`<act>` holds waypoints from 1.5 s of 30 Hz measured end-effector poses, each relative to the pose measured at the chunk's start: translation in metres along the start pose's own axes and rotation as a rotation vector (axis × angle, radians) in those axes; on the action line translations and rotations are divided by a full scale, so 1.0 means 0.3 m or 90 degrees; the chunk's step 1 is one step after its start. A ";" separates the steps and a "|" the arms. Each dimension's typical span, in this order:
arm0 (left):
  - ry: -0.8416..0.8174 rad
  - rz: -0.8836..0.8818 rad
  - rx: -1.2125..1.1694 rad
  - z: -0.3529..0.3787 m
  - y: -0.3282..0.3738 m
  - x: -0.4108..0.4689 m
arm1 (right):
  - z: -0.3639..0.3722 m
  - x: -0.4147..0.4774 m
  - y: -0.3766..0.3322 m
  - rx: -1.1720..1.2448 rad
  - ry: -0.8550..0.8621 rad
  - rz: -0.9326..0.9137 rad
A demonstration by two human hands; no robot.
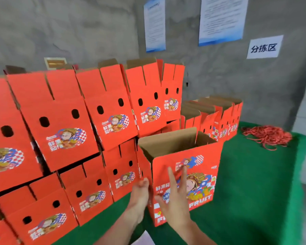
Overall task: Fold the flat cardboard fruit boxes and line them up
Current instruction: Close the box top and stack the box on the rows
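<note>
Right hand (173, 200) spread on box (208, 167) | red, cartoon print | top open

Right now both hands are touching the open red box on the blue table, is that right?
Almost. The head view shows the table is green, not blue. The left hand and right hand do touch the open red box.
</note>
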State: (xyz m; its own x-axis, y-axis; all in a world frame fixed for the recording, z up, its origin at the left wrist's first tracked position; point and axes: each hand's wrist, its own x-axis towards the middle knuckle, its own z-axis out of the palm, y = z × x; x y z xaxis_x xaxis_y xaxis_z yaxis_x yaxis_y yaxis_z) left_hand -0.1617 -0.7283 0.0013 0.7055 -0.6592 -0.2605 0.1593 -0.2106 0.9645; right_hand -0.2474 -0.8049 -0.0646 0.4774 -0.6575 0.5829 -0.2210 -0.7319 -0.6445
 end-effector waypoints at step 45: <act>0.051 0.355 0.460 -0.452 0.286 -0.137 | 0.047 0.413 -0.326 0.142 -0.060 0.217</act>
State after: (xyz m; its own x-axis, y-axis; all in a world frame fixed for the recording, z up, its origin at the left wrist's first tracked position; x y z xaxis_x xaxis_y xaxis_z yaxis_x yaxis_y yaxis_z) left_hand -0.0834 -0.6214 0.1007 0.6003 -0.7545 0.2652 -0.6707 -0.2943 0.6809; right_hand -0.1546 -0.8123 0.0636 0.4871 -0.8286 0.2760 -0.1953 -0.4113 -0.8903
